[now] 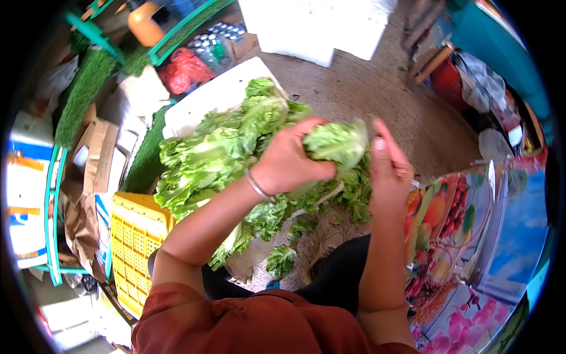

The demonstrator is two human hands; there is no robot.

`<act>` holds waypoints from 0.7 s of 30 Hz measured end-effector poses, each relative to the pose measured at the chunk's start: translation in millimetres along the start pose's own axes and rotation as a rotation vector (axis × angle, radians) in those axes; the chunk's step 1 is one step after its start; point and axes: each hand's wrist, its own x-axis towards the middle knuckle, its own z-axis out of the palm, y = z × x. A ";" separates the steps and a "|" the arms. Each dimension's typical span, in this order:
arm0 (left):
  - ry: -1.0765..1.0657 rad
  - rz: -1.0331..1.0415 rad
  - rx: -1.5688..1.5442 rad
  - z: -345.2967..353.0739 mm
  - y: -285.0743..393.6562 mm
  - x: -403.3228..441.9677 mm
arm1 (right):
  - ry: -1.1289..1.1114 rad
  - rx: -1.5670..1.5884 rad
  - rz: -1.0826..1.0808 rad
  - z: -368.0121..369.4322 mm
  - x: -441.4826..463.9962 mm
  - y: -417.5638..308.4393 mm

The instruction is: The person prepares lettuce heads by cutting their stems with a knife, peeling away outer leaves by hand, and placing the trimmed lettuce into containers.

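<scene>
My left hand (286, 159), with a bracelet at the wrist, is wrapped round a head of lettuce (337, 143). The lettuce lies on its side, its pale end toward the right. Just beyond that end is my right hand (390, 165), raised, with thumb and fingers brought together. Whatever the fingers pinch, if anything, is too small to make out. Under and left of my left hand, a large heap of green lettuce (206, 154) fills and overhangs a white foam box (203, 103). More leaves hang below my hands.
A yellow plastic crate (134, 248) stands at my left. One loose leaf (280, 261) lies on the floor between my feet. White foam boxes (295, 29) stand ahead. A table with a fruit-print cover (442, 218) is at my right. Green-framed shelving (54, 212) lines the far left.
</scene>
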 end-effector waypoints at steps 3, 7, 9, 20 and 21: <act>0.016 0.052 0.140 -11.1 3.6 0.0 | 0.106 -0.031 0.055 -5.6 3.9 -10.9; 0.427 -0.004 0.463 -58.2 7.6 29.0 | 0.310 0.201 0.145 -7.8 3.2 -16.9; 0.539 0.141 0.810 -98.7 -15.8 55.5 | 0.269 0.234 0.124 -2.3 -0.5 -20.5; 0.060 -0.437 0.894 -189.7 -202.4 140.2 | 0.245 0.272 0.190 -4.5 6.5 -16.0; 0.021 -0.425 0.817 -192.6 -191.3 138.8 | 0.247 0.292 0.233 -4.8 7.8 -15.1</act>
